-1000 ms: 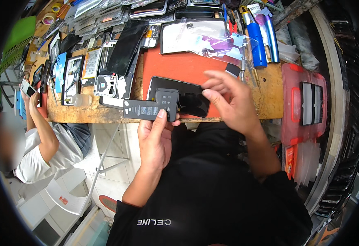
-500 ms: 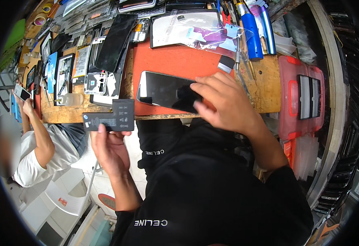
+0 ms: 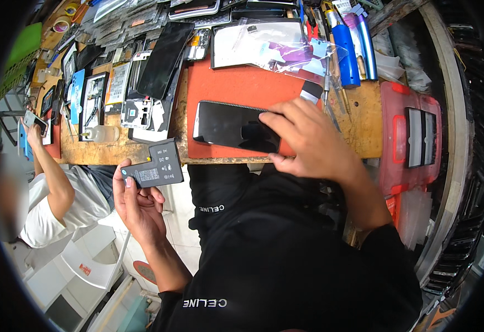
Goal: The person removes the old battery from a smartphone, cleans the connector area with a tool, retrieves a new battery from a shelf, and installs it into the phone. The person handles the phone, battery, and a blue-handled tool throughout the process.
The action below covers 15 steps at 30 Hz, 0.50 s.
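Note:
My left hand [image 3: 142, 213] pinches a black L-shaped phone battery [image 3: 167, 169] by its narrower arm, thumb in front and fingers behind. Pale printed marks face up on it, and it hangs in the air off the table's front edge. A dark smartphone [image 3: 225, 126] lies screen up on the red mat [image 3: 225, 83]. Around the phone's right end my right hand [image 3: 308, 135] is closed, fingertips on the glass near the far edge and thumb by the near right corner. Part of that end is hidden under the hand.
Opened phones and parts crowd the left, with a dark screen panel [image 3: 164, 61] and a small clear bottle [image 3: 101, 134]. Behind the mat lie a white-faced panel [image 3: 231, 44] and plastic film. Blue cylinders [image 3: 344, 55] and a red case [image 3: 391, 127] stand right. A co-worker [image 3: 59, 193] holds a phone.
The battery has turned in my left hand and tilted, now showing a face with a square code. My right thumb has come closer to the phone's near corner, and the phone has swivelled slightly.

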Each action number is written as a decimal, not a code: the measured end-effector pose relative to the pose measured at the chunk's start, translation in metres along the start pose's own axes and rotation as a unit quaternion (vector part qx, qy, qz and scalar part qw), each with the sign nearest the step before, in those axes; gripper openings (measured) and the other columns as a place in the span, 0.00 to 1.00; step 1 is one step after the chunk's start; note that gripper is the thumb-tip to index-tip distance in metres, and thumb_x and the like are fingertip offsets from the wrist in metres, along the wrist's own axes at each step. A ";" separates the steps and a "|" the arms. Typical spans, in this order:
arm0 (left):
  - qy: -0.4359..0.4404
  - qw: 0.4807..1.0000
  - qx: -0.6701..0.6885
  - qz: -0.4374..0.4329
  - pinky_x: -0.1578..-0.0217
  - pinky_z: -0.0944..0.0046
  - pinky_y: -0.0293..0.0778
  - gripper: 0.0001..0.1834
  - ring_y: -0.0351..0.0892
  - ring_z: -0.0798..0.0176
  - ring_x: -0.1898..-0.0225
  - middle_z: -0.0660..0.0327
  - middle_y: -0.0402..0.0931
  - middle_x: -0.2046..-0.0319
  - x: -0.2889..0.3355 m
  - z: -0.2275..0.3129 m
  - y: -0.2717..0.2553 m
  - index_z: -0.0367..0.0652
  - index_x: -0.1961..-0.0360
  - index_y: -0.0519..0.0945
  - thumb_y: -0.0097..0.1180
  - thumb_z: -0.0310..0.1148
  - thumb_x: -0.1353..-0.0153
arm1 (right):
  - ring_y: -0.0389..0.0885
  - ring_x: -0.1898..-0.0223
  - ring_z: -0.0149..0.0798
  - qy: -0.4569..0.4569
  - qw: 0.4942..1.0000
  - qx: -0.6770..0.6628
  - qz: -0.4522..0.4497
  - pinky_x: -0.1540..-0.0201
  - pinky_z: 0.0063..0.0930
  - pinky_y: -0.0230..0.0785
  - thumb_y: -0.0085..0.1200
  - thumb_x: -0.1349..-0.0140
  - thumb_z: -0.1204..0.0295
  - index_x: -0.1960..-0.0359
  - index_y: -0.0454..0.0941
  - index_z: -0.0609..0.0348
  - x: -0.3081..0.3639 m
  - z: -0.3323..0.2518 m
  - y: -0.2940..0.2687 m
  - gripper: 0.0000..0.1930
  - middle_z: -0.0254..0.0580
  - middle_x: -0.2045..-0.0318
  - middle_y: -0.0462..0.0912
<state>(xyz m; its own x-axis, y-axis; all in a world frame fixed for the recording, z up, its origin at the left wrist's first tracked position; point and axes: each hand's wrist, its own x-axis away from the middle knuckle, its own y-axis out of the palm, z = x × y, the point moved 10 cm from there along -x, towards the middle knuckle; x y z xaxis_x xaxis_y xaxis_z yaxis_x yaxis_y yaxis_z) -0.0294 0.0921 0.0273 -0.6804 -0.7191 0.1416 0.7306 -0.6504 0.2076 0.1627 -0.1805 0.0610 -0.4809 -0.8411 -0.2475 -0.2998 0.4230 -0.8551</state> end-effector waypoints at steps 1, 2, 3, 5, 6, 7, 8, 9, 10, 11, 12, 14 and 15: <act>-0.008 1.000 -0.002 -0.003 0.82 0.73 0.69 0.21 0.80 0.70 0.78 0.56 0.84 0.63 0.002 0.000 -0.001 0.36 0.31 0.70 0.52 0.35 0.18 | 0.79 0.47 0.50 0.000 1.000 0.004 -0.005 0.43 0.44 0.75 0.76 0.49 0.66 0.40 0.80 0.61 -0.002 0.006 -0.001 0.33 0.47 0.49 0.79; -0.010 1.000 -0.004 -0.006 0.82 0.74 0.69 0.21 0.80 0.70 0.78 0.56 0.84 0.63 0.004 0.000 -0.002 0.36 0.32 0.70 0.52 0.34 0.18 | 0.79 0.47 0.50 -0.010 1.000 -0.003 -0.009 0.43 0.44 0.75 0.76 0.49 0.66 0.41 0.80 0.61 -0.003 0.008 0.000 0.33 0.47 0.50 0.80; -0.033 0.999 -0.008 -0.025 0.80 0.75 0.69 0.20 0.76 0.74 0.76 0.60 0.82 0.63 0.007 -0.006 0.000 0.35 0.33 0.72 0.53 0.33 0.19 | 0.79 0.47 0.50 -0.015 1.000 -0.008 -0.011 0.43 0.44 0.75 0.75 0.50 0.66 0.41 0.80 0.61 -0.004 0.010 -0.001 0.32 0.46 0.50 0.80; -0.072 0.996 -0.026 -0.055 0.78 0.77 0.69 0.18 0.72 0.79 0.74 0.65 0.79 0.62 0.013 -0.017 0.006 0.35 0.36 0.75 0.55 0.32 0.21 | 0.80 0.48 0.51 -0.019 0.999 -0.015 -0.023 0.44 0.45 0.75 0.74 0.50 0.67 0.42 0.81 0.62 -0.005 0.013 -0.002 0.31 0.46 0.52 0.81; -0.093 0.993 -0.042 -0.062 0.77 0.78 0.69 0.17 0.72 0.79 0.73 0.66 0.78 0.63 0.015 -0.023 0.008 0.35 0.38 0.76 0.57 0.32 0.22 | 0.81 0.48 0.52 -0.022 0.999 -0.021 -0.018 0.44 0.45 0.75 0.73 0.50 0.68 0.42 0.81 0.62 -0.006 0.012 -0.004 0.31 0.47 0.51 0.83; -0.119 0.989 -0.046 -0.071 0.77 0.78 0.65 0.17 0.70 0.81 0.72 0.68 0.79 0.62 0.018 -0.030 0.011 0.36 0.40 0.79 0.60 0.32 0.24 | 0.81 0.48 0.52 -0.024 0.999 -0.028 -0.020 0.43 0.45 0.74 0.73 0.50 0.70 0.42 0.81 0.62 -0.006 0.013 -0.006 0.31 0.48 0.50 0.84; -0.135 0.986 -0.044 -0.083 0.77 0.78 0.63 0.17 0.69 0.81 0.73 0.68 0.79 0.62 0.020 -0.035 0.017 0.36 0.39 0.79 0.60 0.32 0.24 | 0.82 0.48 0.53 -0.029 0.999 -0.035 -0.020 0.43 0.45 0.74 0.73 0.50 0.71 0.41 0.81 0.63 -0.006 0.012 -0.008 0.31 0.48 0.50 0.85; -0.155 0.983 -0.045 -0.092 0.78 0.78 0.61 0.17 0.68 0.82 0.74 0.69 0.79 0.62 0.022 -0.040 0.022 0.36 0.39 0.79 0.61 0.32 0.24 | 0.82 0.49 0.53 -0.031 0.999 -0.040 -0.014 0.44 0.45 0.73 0.70 0.48 0.71 0.42 0.81 0.63 -0.008 0.013 -0.010 0.29 0.49 0.51 0.85; -0.177 0.979 -0.047 -0.093 0.79 0.78 0.58 0.18 0.67 0.82 0.75 0.69 0.79 0.62 0.023 -0.046 0.027 0.36 0.39 0.79 0.61 0.32 0.25 | 0.82 0.51 0.54 -0.036 0.998 -0.046 -0.006 0.45 0.45 0.73 0.67 0.45 0.70 0.42 0.81 0.64 -0.009 0.014 -0.012 0.27 0.50 0.53 0.85; -0.182 0.978 -0.031 -0.102 0.81 0.76 0.56 0.16 0.62 0.84 0.80 0.68 0.82 0.62 0.024 -0.049 0.036 0.35 0.39 0.79 0.61 0.27 0.24 | 0.82 0.52 0.54 -0.037 0.998 -0.055 0.004 0.46 0.45 0.72 0.64 0.43 0.70 0.43 0.82 0.64 -0.009 0.016 -0.013 0.25 0.50 0.54 0.86; -0.187 0.974 -0.050 -0.117 0.82 0.77 0.54 0.20 0.62 0.83 0.81 0.66 0.84 0.63 0.025 -0.051 0.045 0.37 0.33 0.76 0.61 0.27 0.23 | 0.82 0.54 0.54 -0.038 0.997 -0.063 0.013 0.47 0.45 0.71 0.63 0.42 0.68 0.45 0.82 0.65 -0.011 0.019 -0.013 0.23 0.50 0.56 0.85; -0.149 0.975 -0.073 -0.146 0.83 0.76 0.53 0.22 0.61 0.83 0.82 0.63 0.87 0.64 0.024 -0.051 0.066 0.40 0.31 0.72 0.61 0.27 0.22 | 0.81 0.57 0.54 -0.033 0.995 -0.085 0.034 0.49 0.45 0.70 0.61 0.40 0.66 0.49 0.83 0.65 -0.011 0.025 -0.010 0.20 0.50 0.60 0.85; -0.147 0.975 -0.071 -0.151 0.83 0.76 0.53 0.21 0.61 0.83 0.82 0.62 0.87 0.64 0.022 -0.054 0.075 0.41 0.32 0.71 0.61 0.27 0.22 | 0.82 0.57 0.54 -0.033 0.994 -0.089 0.048 0.50 0.45 0.72 0.58 0.36 0.66 0.50 0.83 0.65 -0.010 0.027 -0.010 0.17 0.51 0.59 0.86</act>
<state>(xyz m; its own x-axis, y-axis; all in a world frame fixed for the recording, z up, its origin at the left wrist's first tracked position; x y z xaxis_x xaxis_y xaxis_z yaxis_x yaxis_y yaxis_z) 0.0139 0.0140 -0.0062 -0.8373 -0.4013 0.3713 0.4806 -0.8641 0.1497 0.1926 -0.1857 0.0597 -0.4600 -0.8124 -0.3582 -0.4002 0.5498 -0.7332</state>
